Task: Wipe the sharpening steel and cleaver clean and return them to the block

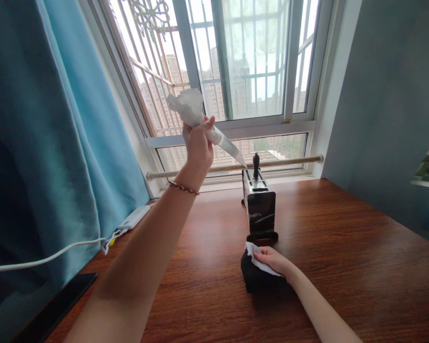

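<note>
My left hand is raised in front of the window, closed around a knife whose upper end is bundled in crumpled white tissue. The blade slants down to the right, its tip just above a steel and black knife block. The block stands upright on the wooden table, with one dark handle sticking out of its top. Just in front of the block, my right hand presses a white tissue onto a black object, fingers curled over it.
A blue curtain hangs along the left. A white power strip and its white cable lie by the curtain, and a flat black device sits at the near left edge. A wooden rail runs under the barred window. A grey-blue wall stands at right.
</note>
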{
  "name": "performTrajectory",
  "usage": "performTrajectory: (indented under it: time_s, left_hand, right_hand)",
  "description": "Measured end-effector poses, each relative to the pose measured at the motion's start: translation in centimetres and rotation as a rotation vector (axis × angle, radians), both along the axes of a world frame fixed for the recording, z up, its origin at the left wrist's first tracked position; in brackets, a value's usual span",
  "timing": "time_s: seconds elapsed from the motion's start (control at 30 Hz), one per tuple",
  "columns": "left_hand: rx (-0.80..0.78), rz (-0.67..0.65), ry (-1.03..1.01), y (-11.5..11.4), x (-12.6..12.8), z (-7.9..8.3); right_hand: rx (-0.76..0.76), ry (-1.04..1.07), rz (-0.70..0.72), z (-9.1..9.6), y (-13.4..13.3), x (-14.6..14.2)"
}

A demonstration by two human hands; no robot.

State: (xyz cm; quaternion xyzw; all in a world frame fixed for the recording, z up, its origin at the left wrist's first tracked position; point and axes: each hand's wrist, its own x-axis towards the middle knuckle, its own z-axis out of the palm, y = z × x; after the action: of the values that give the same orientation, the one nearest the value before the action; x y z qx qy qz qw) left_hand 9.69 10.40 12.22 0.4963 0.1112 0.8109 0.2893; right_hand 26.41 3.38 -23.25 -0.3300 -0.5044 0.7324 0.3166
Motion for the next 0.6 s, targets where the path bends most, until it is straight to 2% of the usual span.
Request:
performTrajectory:
  time_s: [0.17,0.27,0.47,0.6]
  left_hand:
    - [-0.063,-0.025,-0.010,0.8,0.7,-2.2]
    - [-0.077,-0.046,-0.029,1.2,0.4,-3.0]
    - [-0.088,-0.063,-0.003,1.4,0.7,-3.8]
    - [-0.093,-0.054,0.029,1.7,1.1,-3.8]
  right_hand:
    - [0.003,0.004,0.017,0.4,-0.3,0.0]
    - [0.007,0.008,0.029,0.8,-0.5,0.1]
    - [0.021,0.007,0.038,0.9,-0.5,0.1]
    - [0.024,-0.007,0.035,0.9,-0.4,0.1]
